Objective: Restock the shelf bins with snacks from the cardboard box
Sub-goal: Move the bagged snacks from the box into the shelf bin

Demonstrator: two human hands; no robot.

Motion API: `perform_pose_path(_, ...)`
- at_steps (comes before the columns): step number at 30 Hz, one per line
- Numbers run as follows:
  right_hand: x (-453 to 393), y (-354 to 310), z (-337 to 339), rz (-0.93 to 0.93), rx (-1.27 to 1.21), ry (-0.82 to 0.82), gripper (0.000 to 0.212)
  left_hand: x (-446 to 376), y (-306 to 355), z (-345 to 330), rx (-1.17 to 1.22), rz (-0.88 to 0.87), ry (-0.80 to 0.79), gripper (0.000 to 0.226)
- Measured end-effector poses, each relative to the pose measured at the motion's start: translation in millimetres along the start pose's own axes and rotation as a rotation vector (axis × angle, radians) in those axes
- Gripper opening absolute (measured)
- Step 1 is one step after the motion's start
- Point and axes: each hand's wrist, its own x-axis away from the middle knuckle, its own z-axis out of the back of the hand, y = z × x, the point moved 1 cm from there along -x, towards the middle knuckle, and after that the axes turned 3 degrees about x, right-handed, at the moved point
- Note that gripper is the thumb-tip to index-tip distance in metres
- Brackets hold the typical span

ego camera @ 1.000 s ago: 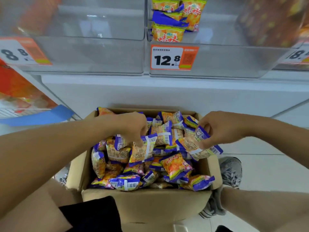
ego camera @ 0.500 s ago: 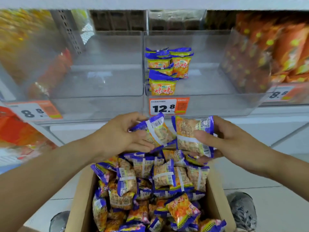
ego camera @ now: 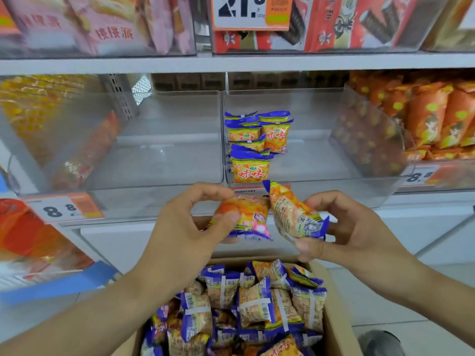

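Both hands have come up off the cardboard box [ego camera: 336, 327] since a second ago, each with a packet, and the view has tilted up to take in another shelf row above. Far left, a clear bin of yellow-orange packs [ego camera: 30, 116], blurred, with a price tag reading 8.8 [ego camera: 63, 208] on the shelf edge below it. Next along, the clear left-centre bin [ego camera: 159, 150], its floor bare. Now the left hand [ego camera: 185, 232], fingers and thumb closed around an orange snack packet [ego camera: 246, 214], front face towards us, held level in front of the shelf lip. Just behind and above it sits the target bin [ego camera: 308, 160], with a short stack of blue-and-orange snack packs [ego camera: 253, 147] lined up along its left wall, the rest of its floor uncovered. The right hand [ego camera: 354, 232] pinches a second snack packet [ego camera: 295, 219], tilted, back side and barcode showing, its top corner touching the left hand's packet. Further right, a bin packed with orange wrappers [ego camera: 431, 116]. Up top, pink bags at left, a big 21.8 price tag [ego camera: 250, 11], red packs beside it. Down below, between the forearms, the box stands open and heaped with loose blue-edged packets [ego camera: 246, 309].
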Motion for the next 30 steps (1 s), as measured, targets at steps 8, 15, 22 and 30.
perform_pose_path(8, -2, -1, -3, 0.126, 0.169, 0.066, 0.061, 3, -6, -5, 0.068, 0.203, -0.048, 0.076)
perform_pose_path(15, 0, 2, -12, 0.242, 0.342, 0.068, 0.050, 2, -8, -15, 0.123, 0.364, -0.098, 0.046)
perform_pose_path(22, 0, -6, -16, 0.304, 0.296, 0.080, 0.012, 4, -2, -19, 0.381, 0.333, -0.110, 0.052)
perform_pose_path(30, -5, -5, -14, 0.162, 0.116, 0.087, 0.068, 11, -2, -25, 0.307, 0.199, -0.186, 0.057)
